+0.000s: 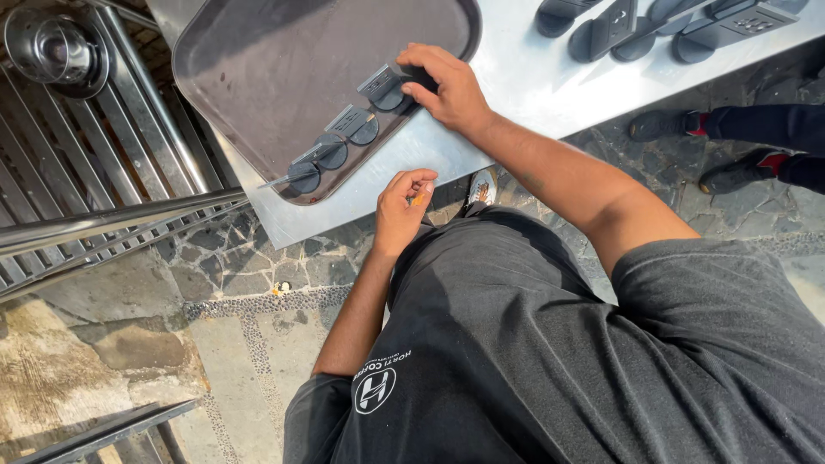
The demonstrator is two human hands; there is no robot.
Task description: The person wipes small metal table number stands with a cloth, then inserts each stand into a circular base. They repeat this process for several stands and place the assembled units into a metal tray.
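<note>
On the left a steel rack (103, 163) runs beside our metal table (533, 77). On it lies a dark tray (258, 60) with a row of dark round stands (331, 150), each carrying a slanted grey plate, lined along its near rim (likely to keep them orderly). Our left hand (404, 206) is curled on something small and orange. Our right hand (447, 86) grips the end stand (387, 90), apparently setting it in line.
</note>
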